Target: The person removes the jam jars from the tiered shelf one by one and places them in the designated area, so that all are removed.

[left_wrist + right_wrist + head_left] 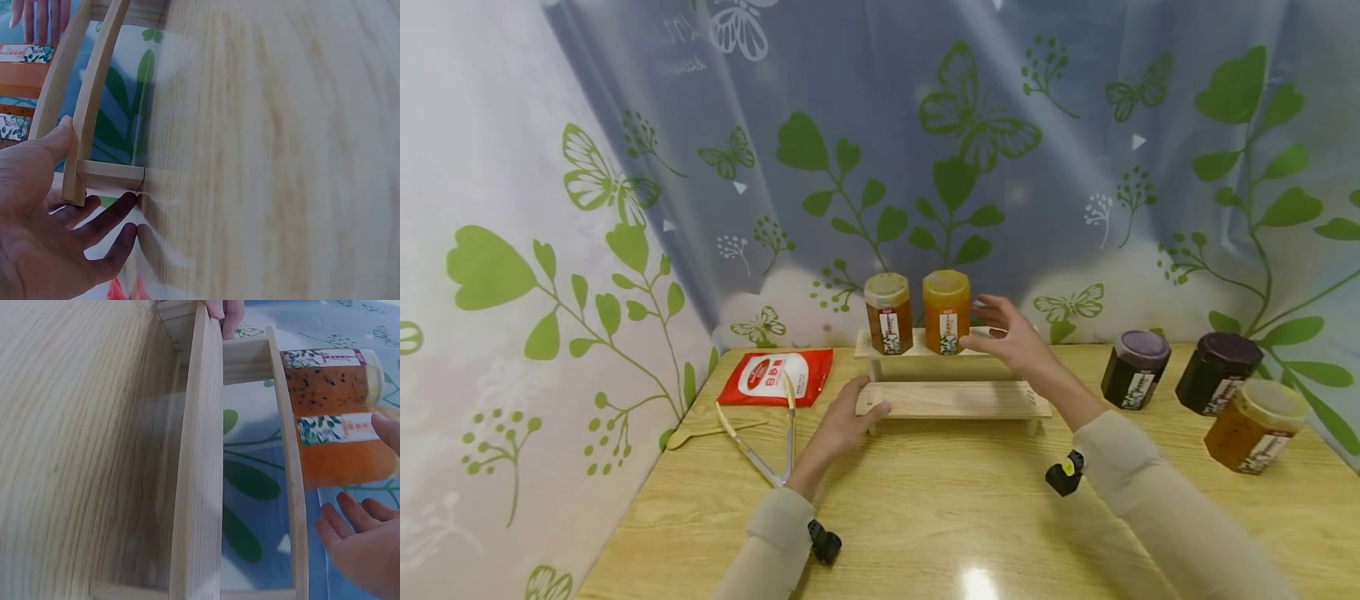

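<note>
Right hand (1011, 333), fingers spread, hovers beside the orange jar (946, 311); likely heavy, smooth, breakable — best gripped around its body. Left hand (842, 425) steadies the rack (955, 398).

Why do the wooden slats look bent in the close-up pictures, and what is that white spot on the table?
Both wrist views bow the wooden rack through lens distortion; the head view shows it straight. The spot is lamp glare on the table.

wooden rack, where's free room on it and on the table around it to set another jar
The wooden rack has its whole lower step bare, and its upper step is free right of the orange jar, by the right hand. The table in front is wide open. Crowded: the three jars far right, tongs and red packet left.
</note>
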Available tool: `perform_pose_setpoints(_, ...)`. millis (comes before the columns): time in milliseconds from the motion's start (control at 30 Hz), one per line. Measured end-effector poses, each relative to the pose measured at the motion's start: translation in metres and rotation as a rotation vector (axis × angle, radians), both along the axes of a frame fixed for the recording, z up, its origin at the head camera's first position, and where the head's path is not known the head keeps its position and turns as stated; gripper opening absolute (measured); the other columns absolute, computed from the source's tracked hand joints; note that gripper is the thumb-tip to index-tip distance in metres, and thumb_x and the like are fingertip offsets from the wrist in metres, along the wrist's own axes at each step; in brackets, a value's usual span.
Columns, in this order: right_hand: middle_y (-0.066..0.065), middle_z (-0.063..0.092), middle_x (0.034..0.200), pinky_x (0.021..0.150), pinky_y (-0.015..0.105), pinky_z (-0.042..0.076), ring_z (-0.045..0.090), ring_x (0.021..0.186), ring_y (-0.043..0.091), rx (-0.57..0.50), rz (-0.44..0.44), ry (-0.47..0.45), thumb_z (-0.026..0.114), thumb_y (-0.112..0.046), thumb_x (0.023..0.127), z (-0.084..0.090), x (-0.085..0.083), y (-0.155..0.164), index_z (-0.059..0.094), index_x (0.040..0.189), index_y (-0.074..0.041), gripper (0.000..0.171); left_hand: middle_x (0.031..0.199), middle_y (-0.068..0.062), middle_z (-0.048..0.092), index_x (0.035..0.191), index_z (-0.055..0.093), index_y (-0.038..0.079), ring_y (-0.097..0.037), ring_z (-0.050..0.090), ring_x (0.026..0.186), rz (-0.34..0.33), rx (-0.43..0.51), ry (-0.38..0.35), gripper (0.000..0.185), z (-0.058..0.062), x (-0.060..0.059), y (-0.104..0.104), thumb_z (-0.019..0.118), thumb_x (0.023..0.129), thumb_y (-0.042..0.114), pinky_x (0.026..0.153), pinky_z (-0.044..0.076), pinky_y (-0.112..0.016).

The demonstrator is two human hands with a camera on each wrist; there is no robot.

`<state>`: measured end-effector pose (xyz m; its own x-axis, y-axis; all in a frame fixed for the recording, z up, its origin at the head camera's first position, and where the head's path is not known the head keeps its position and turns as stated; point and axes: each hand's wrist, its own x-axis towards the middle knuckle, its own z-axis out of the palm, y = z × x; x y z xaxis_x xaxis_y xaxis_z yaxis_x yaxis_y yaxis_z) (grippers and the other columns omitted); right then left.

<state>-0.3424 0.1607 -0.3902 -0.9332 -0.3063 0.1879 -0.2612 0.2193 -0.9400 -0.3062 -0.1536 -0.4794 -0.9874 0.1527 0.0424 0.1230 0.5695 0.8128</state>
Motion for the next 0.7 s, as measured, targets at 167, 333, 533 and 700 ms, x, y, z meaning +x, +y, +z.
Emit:
perform_pose_setpoints(167,0.019,0.035,0.163,0.119,0.059,0.033,0.037,0.147,0.040,-0.020,-0.031,-0.039,0.077,-0.025,0.096,-0.002,-0.008,-0.017,0.019,0.165,-0.009,0.092,0.165,-0.023,0.033,0.159,0.035,0.002,-0.042,0.030,0.153,-0.006,-0.009,0.001,0.076,-0.002,-0.001,0.000,0.066,0.102,0.042,0.123,0.026,-0.059)
perform_pose_setpoints(333,0.019,0.043,0.154,0.109,0.059,0.043,0.046,0.137,0.038,-0.026,-0.079,-0.039,0.080,-0.030,0.094,0.002,-0.013,-0.034,0.023,0.163,-0.010,0.092,0.165,-0.023,0.034,0.159,0.036,0.002,-0.042,0.030,0.152,-0.003,-0.006,-0.001,0.075,-0.001,0.000,0.000,0.067,0.102,0.041,0.123,0.026,-0.059)
perform_pose_setpoints(533,0.020,0.046,0.146,0.109,0.057,0.045,0.051,0.132,0.039,-0.015,-0.120,-0.007,0.081,-0.028,0.093,0.003,-0.018,-0.050,0.028,0.156,-0.006,0.085,0.165,-0.021,0.033,0.160,0.035,0.004,-0.041,0.030,0.153,0.002,-0.014,-0.015,0.076,-0.001,-0.001,-0.001,0.067,0.102,0.041,0.123,0.027,-0.059)
perform_pose_setpoints(700,0.020,0.049,0.144,0.107,0.058,0.047,0.052,0.131,0.039,0.031,-0.152,0.015,0.080,-0.030,0.094,0.001,-0.020,-0.051,0.029,0.156,-0.008,0.083,0.165,-0.022,0.033,0.160,0.034,0.004,-0.042,0.031,0.152,-0.001,-0.015,-0.018,0.077,-0.001,-0.001,-0.002,0.067,0.102,0.043,0.122,0.028,-0.060)
